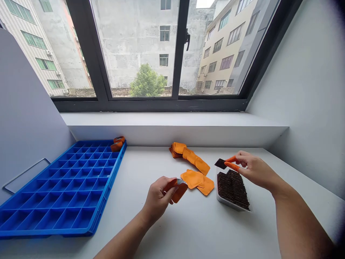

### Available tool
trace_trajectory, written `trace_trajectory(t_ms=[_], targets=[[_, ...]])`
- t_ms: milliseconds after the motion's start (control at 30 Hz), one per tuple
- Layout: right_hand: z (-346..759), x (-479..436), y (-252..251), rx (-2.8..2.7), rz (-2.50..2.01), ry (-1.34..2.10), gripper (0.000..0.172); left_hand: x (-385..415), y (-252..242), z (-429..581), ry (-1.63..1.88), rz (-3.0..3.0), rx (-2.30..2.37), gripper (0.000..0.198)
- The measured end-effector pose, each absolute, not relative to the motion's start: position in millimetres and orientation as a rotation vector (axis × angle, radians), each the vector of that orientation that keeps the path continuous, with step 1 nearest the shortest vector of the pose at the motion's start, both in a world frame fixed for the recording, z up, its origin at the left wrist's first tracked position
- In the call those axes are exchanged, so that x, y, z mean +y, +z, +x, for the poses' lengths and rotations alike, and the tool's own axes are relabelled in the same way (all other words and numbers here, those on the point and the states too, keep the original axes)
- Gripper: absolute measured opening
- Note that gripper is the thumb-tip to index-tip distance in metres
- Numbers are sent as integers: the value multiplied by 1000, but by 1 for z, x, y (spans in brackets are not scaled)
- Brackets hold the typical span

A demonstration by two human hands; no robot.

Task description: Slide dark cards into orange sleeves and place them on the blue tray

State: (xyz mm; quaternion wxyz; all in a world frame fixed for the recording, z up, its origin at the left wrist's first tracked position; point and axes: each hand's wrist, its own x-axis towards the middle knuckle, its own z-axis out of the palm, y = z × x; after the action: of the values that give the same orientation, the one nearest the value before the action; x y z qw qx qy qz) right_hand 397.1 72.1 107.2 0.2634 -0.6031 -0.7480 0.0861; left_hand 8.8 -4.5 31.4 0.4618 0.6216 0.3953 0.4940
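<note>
My left hand (161, 198) pinches an orange pouch (179, 192) whose mouth gapes, showing a silvery inside. Orange finger cots (232, 167) cover the thumb and forefinger of my right hand (252, 167). Between those fingertips is a thin dark brown square piece (220, 163), held above the back left corner of a clear plastic box (229, 203). Tightly packed rows of similar dark pieces (233, 189) fill the box. Flat orange pouches (192, 178) lie loose just beyond my left hand, and more pouches (195, 160) fan out from a stack behind them.
On the left lies a blue compartment tray (98, 212); two orange pouches (117, 144) stand in its far right corner. A thin metal wire handle (25, 174) is beside the tray. A window ledge (175, 136) bounds the white table at the back, and a wall (309, 90) rises at right.
</note>
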Motion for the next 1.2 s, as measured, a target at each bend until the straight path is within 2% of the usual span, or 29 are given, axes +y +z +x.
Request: trace_trajectory(t_ms=[100,167,300,433,800,1200], targets=[[372,65,114,-1901,-1447,183,52,-4,30,10,1213,1526,934,36],[349,61,114,-1830,-1315,203,44,-4,30,10,1217,1535,931,36],[296,49,102,-1820,-1023,402,29,-5,33,10,1225,1541,947,34],[257,37,87,-1829,-888,519,22,-7,35,9,1242,1534,949,32],[240,38,68,-1823,-900,560,31,-6,36,8,1289,1529,938,32],[240,36,67,-1849,-868,580,27,-7,36,7,1304,1527,947,28]])
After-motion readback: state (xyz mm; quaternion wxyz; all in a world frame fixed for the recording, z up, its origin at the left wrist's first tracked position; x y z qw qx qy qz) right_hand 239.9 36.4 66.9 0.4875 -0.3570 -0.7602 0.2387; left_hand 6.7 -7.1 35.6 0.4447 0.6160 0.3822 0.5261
